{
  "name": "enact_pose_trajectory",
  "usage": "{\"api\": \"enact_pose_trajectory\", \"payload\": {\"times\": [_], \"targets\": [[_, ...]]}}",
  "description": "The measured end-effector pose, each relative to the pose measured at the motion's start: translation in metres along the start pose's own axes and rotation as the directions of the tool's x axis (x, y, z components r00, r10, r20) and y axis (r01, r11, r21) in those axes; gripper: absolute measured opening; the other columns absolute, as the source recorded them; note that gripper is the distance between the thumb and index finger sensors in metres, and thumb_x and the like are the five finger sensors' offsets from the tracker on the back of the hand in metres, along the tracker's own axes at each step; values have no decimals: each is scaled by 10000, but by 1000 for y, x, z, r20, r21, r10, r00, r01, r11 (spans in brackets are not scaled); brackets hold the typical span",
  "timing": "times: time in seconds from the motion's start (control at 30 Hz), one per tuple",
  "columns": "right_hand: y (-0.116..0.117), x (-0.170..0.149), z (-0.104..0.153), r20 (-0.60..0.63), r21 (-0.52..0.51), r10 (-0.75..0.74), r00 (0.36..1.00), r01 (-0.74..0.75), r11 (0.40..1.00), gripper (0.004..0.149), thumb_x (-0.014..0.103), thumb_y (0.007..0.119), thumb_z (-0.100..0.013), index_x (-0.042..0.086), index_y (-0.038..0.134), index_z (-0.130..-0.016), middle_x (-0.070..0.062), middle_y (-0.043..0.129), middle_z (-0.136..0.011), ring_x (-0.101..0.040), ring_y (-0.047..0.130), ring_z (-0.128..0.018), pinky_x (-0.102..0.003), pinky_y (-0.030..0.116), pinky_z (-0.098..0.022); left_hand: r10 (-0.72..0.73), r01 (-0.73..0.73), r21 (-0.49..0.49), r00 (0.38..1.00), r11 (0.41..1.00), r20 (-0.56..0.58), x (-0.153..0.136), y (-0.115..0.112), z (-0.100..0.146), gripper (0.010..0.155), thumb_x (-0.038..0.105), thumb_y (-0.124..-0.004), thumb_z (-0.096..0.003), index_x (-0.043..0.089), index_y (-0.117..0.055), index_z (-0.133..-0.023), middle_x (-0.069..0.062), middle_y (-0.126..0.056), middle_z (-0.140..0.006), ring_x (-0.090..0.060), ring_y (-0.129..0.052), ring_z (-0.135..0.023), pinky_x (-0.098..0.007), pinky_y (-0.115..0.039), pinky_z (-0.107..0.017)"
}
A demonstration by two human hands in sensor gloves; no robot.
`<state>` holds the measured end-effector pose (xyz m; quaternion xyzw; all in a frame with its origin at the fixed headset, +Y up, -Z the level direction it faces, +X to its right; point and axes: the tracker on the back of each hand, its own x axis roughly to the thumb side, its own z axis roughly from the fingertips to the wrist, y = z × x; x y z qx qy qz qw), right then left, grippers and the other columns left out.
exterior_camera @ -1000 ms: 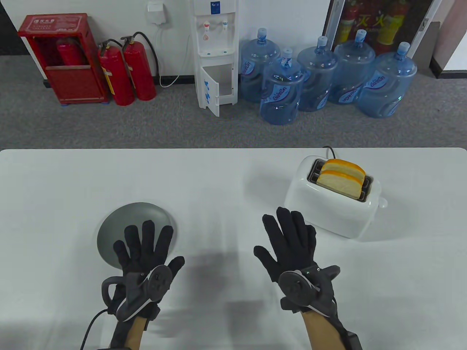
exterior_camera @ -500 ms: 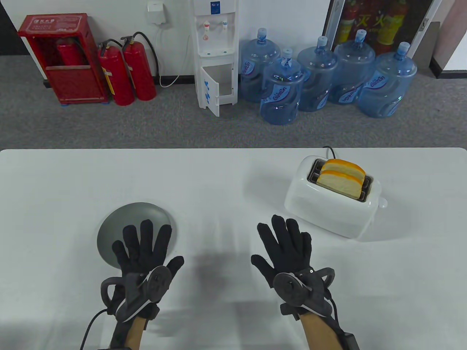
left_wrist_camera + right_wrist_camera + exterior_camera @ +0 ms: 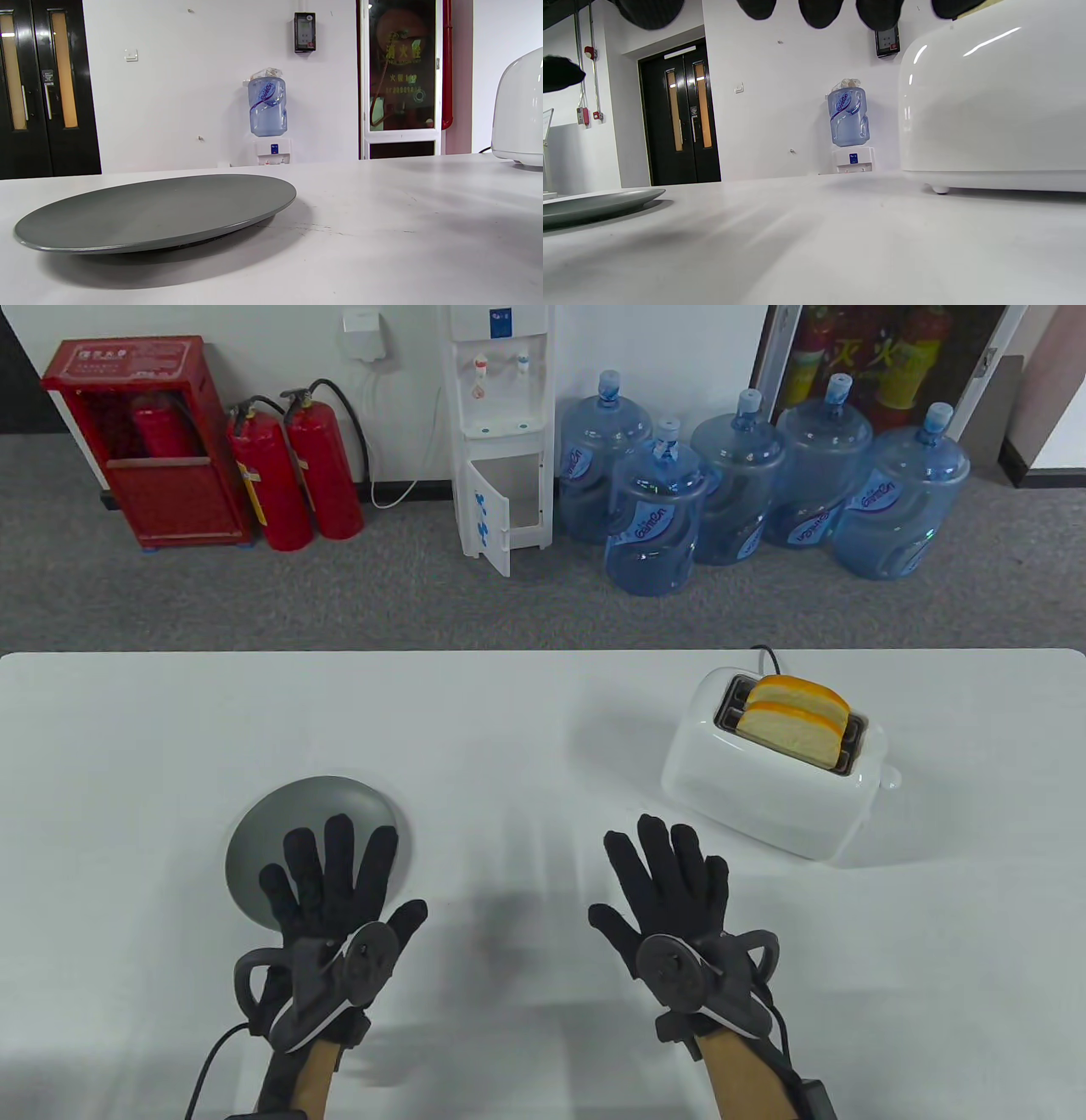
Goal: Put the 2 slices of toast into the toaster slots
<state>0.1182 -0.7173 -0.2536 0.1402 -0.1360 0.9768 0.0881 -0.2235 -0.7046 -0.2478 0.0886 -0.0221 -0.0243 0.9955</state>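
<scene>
Two toast slices (image 3: 796,719) stand upright in slots of white toaster (image 3: 768,780), tops poking out, far right of table (image 3: 509,712). Left hand (image 3: 335,891) flat, fingers spread straight, holding nothing, over near edge of grey plate (image 3: 288,823). Right hand (image 3: 670,882) likewise spread, holding nothing, just beside toaster's near-left corner, not touching it
</scene>
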Motion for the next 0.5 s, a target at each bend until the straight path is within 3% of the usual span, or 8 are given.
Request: {"api": "enact_pose_trajectory", "payload": {"times": [0.5], "targets": [[1, -1, 1, 2, -5, 5, 1000, -5, 1000, 749, 660, 487, -660, 289, 247, -1265, -162, 231, -1331, -511, 325, -1174, -751, 375, -763, -1, 1, -10, 1000, 1000, -2, 0, -1, 0, 784, 728, -440, -530, 402, -176, -1193, -97, -113, -1267, -500, -77, -1116, -672, -208, -770]]}}
